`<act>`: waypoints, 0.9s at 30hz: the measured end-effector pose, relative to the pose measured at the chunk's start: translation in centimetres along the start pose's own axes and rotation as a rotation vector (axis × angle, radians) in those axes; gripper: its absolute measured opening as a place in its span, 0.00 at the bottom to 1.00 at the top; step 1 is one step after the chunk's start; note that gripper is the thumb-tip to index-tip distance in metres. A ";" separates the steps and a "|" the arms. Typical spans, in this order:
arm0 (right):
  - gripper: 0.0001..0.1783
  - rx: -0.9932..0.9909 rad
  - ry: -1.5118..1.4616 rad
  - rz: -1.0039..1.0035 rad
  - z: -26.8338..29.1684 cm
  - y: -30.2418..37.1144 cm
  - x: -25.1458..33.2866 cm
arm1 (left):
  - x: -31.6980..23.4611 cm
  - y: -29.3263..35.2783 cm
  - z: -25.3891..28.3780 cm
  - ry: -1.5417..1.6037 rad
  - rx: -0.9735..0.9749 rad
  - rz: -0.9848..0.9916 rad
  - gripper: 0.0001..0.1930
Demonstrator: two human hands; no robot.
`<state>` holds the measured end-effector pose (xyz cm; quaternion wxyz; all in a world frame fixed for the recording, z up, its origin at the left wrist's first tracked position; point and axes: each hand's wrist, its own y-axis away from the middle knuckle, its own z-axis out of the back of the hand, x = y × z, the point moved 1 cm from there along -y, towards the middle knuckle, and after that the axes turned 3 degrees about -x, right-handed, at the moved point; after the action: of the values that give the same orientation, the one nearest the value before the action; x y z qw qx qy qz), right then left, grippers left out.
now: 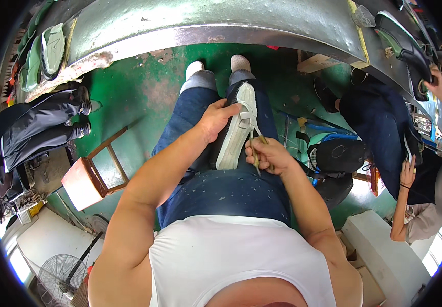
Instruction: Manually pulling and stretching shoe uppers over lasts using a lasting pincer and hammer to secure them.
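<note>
A shoe [236,143] with a dark upper and a pale whitish underside lies bottom up across my lap, its toe pointing away from me. My left hand [218,118] grips its left edge near the toe, thumb pressed on the underside. In my right hand [271,154] is a pair of pincers [255,153] with yellowish handles, fingers wrapped round them. The pincers' head reaches the shoe's right edge beside my left thumb. A narrow white loop shows there; whether it is a strip or part of the tool I cannot tell.
A metal-topped bench [210,21] runs across the far side. Shoes [53,51] stand at its left end, and a dark shoe [397,37] at its right. A stool [85,183] stands left, a black bag [337,153] right. Other people sit on both sides; a fan [63,279] is lower left.
</note>
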<state>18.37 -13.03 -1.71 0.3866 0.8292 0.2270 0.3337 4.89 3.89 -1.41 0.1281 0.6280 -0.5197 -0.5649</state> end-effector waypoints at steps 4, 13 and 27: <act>0.20 0.268 0.058 -0.112 3.1 0.8 3.1 | -0.3 -0.4 -0.2 -0.180 -0.012 0.028 0.33; 0.19 0.028 1.007 0.030 0.9 3.4 12.0 | -0.4 -0.4 -0.9 -0.353 -0.119 0.006 0.40; 0.23 -0.077 1.216 0.381 -0.4 -0.1 9.7 | -1.9 0.0 0.1 -0.331 0.041 0.188 0.33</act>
<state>24.59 -6.61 2.11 0.1519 0.5029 0.2425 0.8156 5.17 5.48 -0.33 0.0803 0.4778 -0.6016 -0.6351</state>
